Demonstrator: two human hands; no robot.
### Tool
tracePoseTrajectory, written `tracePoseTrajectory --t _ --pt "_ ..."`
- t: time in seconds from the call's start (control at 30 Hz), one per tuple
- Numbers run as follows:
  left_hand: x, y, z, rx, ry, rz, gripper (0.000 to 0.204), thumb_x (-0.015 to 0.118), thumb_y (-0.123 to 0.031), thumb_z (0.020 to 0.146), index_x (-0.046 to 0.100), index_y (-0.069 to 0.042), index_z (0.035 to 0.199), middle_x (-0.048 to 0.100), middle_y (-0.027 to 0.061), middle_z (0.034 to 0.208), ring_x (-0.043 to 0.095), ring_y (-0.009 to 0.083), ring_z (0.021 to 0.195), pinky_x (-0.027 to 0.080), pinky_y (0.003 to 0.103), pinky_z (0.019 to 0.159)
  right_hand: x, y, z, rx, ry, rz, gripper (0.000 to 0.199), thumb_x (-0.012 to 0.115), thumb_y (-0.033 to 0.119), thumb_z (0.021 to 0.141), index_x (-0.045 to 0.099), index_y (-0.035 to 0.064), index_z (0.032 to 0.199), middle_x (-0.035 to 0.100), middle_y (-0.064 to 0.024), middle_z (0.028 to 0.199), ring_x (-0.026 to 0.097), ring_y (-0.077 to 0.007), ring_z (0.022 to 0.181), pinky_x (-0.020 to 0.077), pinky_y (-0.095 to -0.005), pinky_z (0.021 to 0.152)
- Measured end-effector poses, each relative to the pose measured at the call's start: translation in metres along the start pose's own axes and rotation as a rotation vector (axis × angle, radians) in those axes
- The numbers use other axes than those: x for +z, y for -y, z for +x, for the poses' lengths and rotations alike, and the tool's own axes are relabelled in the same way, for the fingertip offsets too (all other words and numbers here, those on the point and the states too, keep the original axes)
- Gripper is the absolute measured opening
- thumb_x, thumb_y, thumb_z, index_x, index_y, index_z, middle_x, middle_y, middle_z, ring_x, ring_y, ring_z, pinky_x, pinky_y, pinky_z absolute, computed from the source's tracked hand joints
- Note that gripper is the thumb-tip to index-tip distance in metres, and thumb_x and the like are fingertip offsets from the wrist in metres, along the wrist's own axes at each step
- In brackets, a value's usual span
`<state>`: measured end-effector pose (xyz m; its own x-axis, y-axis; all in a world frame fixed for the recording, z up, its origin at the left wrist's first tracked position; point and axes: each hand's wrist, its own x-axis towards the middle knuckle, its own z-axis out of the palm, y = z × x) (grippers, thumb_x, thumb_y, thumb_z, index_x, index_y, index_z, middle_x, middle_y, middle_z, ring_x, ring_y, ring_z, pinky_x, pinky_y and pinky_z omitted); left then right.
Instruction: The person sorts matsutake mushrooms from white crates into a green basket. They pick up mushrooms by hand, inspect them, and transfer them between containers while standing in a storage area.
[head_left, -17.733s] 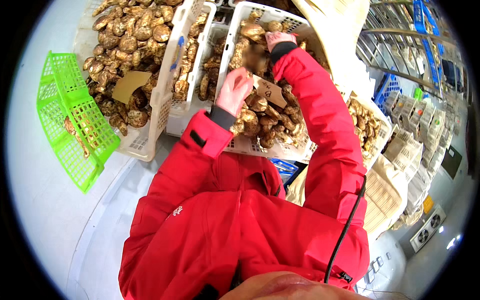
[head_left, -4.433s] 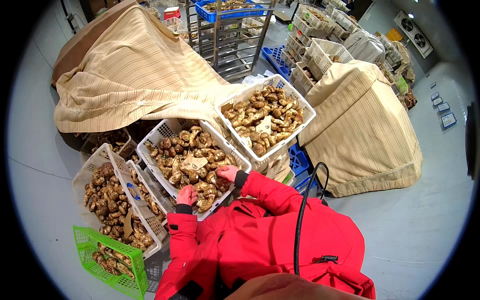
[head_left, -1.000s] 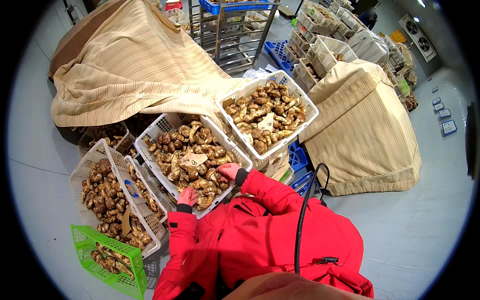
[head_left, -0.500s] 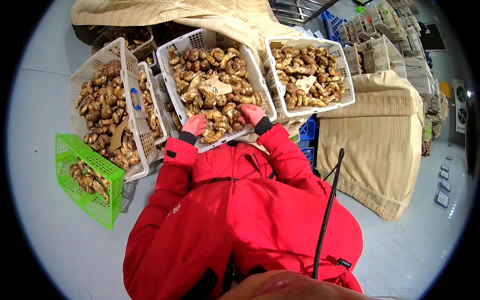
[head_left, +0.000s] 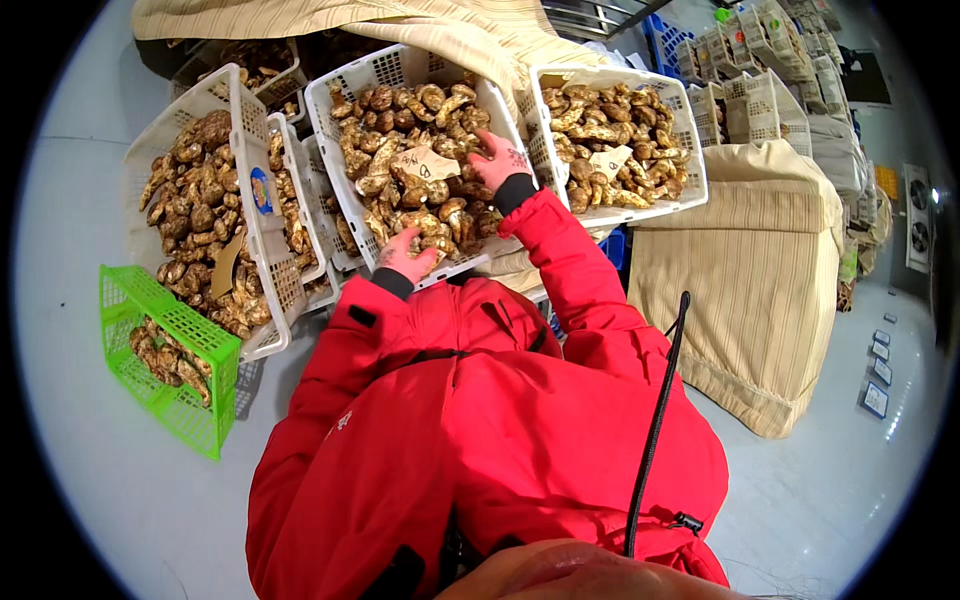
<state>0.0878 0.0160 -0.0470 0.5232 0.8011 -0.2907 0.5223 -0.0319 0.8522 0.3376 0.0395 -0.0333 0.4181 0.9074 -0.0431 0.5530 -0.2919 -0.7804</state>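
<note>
A white plastic crate full of brown, thick-stemmed mushrooms stands tilted before me. My left hand is low over its near left corner, thumb and fingers apart against the mushrooms there. Farther up, at the crate's right side, my right hand reaches in with its fingers spread over the mushrooms. Neither hand visibly lifts a mushroom, though some fingertips are hidden among them. A torn piece of tan cardboard with handwriting lies on the pile, left of my right hand.
More mushroom-filled white crates stand to the right and left. A green basket with a few mushrooms is at far left. Striped beige cloth drapes behind, and a cloth-covered stack stands at right.
My right hand has moved up and away from the near edge, along the crate's right side. My left hand has shifted slightly and its fingers have spread.
</note>
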Motion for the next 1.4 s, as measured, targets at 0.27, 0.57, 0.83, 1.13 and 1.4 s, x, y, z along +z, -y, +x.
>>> tracePoseTrajectory --t 0.27,0.57,0.83,1.13,1.4 --pt "-0.009 -0.036 -0.007 0.161 0.135 0.671 0.058 0.063 -0.031 0.062 0.042 -0.008 0.11 0.049 0.0105 0.101 0.046 0.0267 0.093 0.038 0.035 0.08 0.004 0.023 0.029 0.009 0.215 -0.666 0.027 0.054 0.027 0.071 0.053 0.0162 0.097 0.056 -0.008 0.091 0.053 -0.024 0.087 0.0416 -0.0348 0.074" --pt "-0.011 -0.031 -0.009 0.163 0.083 0.666 0.054 0.063 -0.034 0.063 0.044 -0.01 0.108 0.053 0.0069 0.091 0.05 0.0228 0.086 0.041 0.034 0.071 0.006 0.06 0.097 -0.287 -0.146 -0.251 0.032 0.055 0.022 0.072 0.051 0.0153 0.104 0.056 -0.012 0.093 0.054 -0.0256 0.086 0.0424 -0.0336 0.074" --pt "-0.014 -0.048 -0.014 0.118 -0.047 0.68 0.059 0.064 -0.04 0.057 0.046 -0.009 0.104 0.049 0.0064 0.098 0.048 0.0234 0.088 0.041 0.034 0.07 0.065 0.018 0.084 0.016 0.449 -0.081 0.05 0.047 0.041 0.073 0.047 0.0105 0.112 0.054 -0.0127 0.103 0.053 -0.0247 0.092 0.0395 -0.0303 0.082" --pt "-0.022 -0.042 -0.014 0.03 0.118 0.736 0.054 0.066 -0.036 0.056 0.048 -0.011 0.1 0.048 0.0047 0.099 0.046 0.0229 0.092 0.04 0.035 0.073 0.052 0.061 -0.002 -0.503 0.543 -0.571 0.042 0.057 0.025 0.069 0.044 0.0151 0.108 0.051 -0.0102 0.089 0.051 -0.0262 0.084 0.0431 -0.0358 0.068" --pt "-0.019 -0.02 -0.021 0.109 0.14 0.659 0.036 0.064 -0.031 0.061 0.055 -0.015 0.092 0.044 0.0112 0.112 0.04 0.0303 0.104 0.037 0.038 0.082 0.006 0.062 0.061 -0.473 0.161 -0.334 0.029 0.055 0.008 0.069 0.053 0.0077 0.097 0.053 -0.0091 0.099 0.05 -0.0266 0.09 0.041 -0.0324 0.08"
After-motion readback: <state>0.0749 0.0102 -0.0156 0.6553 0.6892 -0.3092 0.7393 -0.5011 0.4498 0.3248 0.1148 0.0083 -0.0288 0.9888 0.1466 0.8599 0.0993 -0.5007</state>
